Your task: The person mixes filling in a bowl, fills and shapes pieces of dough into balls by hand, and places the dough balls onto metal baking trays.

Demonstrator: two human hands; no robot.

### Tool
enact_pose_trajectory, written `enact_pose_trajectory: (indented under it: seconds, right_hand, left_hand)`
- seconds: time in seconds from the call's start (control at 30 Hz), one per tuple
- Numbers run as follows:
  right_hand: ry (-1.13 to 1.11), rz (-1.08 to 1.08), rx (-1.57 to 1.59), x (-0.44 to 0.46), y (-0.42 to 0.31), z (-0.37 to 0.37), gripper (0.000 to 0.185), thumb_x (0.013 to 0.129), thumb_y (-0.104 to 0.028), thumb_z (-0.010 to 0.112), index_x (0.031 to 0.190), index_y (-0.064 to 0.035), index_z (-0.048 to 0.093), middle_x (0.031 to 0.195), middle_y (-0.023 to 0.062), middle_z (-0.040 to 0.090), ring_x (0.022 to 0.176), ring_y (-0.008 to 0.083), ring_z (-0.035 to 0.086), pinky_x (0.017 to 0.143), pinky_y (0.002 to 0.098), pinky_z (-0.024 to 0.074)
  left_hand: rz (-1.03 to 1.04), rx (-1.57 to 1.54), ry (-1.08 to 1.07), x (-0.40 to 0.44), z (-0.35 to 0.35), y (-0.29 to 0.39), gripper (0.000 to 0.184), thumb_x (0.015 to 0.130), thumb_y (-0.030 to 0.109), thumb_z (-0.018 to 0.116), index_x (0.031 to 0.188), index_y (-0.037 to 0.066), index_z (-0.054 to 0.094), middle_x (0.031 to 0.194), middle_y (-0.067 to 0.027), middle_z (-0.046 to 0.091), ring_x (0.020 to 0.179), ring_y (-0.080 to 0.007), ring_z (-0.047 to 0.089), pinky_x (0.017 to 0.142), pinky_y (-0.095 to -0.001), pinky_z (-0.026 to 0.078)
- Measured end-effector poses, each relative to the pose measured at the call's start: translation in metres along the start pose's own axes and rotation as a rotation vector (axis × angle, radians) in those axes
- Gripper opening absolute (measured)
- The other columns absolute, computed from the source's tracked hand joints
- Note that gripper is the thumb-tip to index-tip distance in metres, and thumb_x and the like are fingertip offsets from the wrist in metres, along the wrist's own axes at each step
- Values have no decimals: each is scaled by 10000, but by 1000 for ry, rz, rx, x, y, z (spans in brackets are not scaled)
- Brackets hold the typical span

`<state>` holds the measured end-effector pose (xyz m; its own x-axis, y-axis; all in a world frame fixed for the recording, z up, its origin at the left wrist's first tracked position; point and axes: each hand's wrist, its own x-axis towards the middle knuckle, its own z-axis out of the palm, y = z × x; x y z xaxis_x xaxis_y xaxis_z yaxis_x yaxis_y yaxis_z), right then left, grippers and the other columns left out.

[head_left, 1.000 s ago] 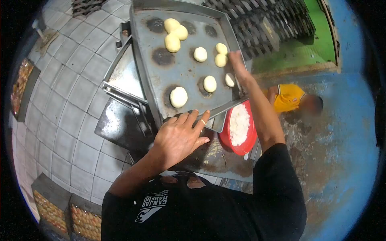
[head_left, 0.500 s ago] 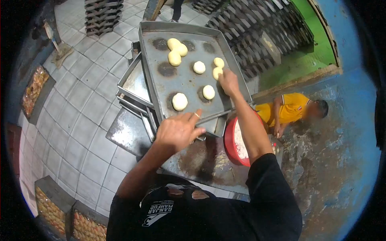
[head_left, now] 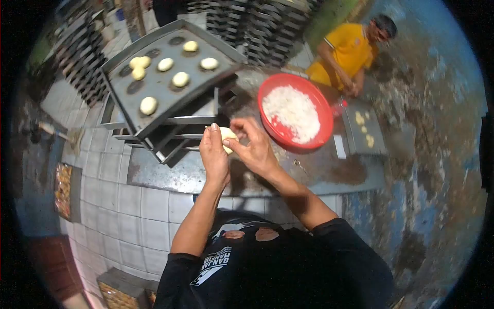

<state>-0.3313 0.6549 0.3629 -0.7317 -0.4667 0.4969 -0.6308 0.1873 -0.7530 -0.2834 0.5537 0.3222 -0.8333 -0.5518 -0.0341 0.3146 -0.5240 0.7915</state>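
Note:
A pale yellow dough ball is held between my two hands, over the near side of the metal table. My left hand is closed around its left side, thumb upward. From the right, my right hand grips it with thumb and bent fingers; part of the dough is hidden by them. Beyond my left hand a grey metal baking tray rests tilted on other trays. On it lie several dough balls, among them a single ball at the near corner and a touching cluster at the left.
A red basin with white shredded filling stands right of my hands. Farther right is a smaller tray with dough pieces, near a person in a yellow shirt. Stacked dark trays stand behind; boxed goods are on the left floor.
My right hand has left the pair of dough balls on the tray, where one now remains. My left hand has come off the tray's edge. Both hands now hold dough, and the view has turned right.

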Motion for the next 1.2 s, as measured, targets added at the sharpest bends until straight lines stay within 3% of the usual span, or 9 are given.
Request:
enact_pose_trajectory:
  seconds: [0.17,0.37,0.43,0.57,0.6,0.7,0.77,0.93,1.2]
  right_hand:
    - [-89,556,431,-100,61,-60,273,937,-75,696,1177,47,648,1020,83,716,921,141,670,816,271,529]
    - [-89,582,569,-148,67,-108,315,945,-105,694,1215,51,651,977,67,727,857,99,660,758,254,542]
    - [56,476,698,-143,71,-120,421,930,-110,710,1307,42,597,990,87,743,864,87,664,750,249,540]
    - [-23,452,49,-148,105,-110,284,991,-176,609,1212,-4,656,1034,184,708,892,293,698,798,393,550]
    - [-216,13,-181,-163,144,-90,255,979,-234,594,1101,-22,666,975,197,679,903,391,652,823,458,524]
    - [-352,-116,-42,-132,155,-92,177,914,-187,628,967,-29,687,904,175,657,915,372,640,825,443,519]
    - [-203,246,86,-84,197,-105,156,878,-134,646,971,-28,712,915,172,669,922,362,649,834,432,528]
    - [-275,155,-480,-6,378,-111,223,888,-126,624,1077,-46,711,981,191,690,944,344,671,848,420,542]
    - [-462,167,-578,-9,465,-59,207,878,-136,544,997,-63,697,997,197,669,950,381,658,813,481,540]
  left_hand:
    - [55,477,-6,-59,31,-85,311,1087,343,469,953,72,541,823,10,489,747,-89,465,639,-267,405]
    - [26,391,-29,-98,76,-103,445,1059,483,486,863,89,553,695,30,520,608,-61,476,529,-257,387]
    - [-121,234,-114,-103,71,-107,583,1042,559,452,1263,35,581,1075,-94,612,905,-151,610,716,-249,509]
    - [-456,733,-182,-100,3,-158,454,995,172,586,1413,34,472,1307,-113,592,1133,-226,587,854,-354,537]
    - [-395,760,-246,-102,-9,-172,422,984,131,582,1388,36,501,1271,-102,615,1116,-197,599,856,-332,533]
    - [-455,643,-289,-90,-7,-184,363,977,87,570,1337,41,554,1196,-80,657,1075,-156,624,869,-296,524]
    - [-592,397,-241,-64,0,-186,377,958,33,580,1334,49,552,1120,-64,687,1029,-154,657,900,-282,515]
    - [-430,329,-301,15,15,-171,689,798,-123,730,1402,41,443,1120,-77,691,1073,-169,655,971,-303,510]
    - [-451,454,-282,105,9,-170,522,814,-54,776,1268,22,530,1182,-108,701,1084,-146,664,950,-292,526]
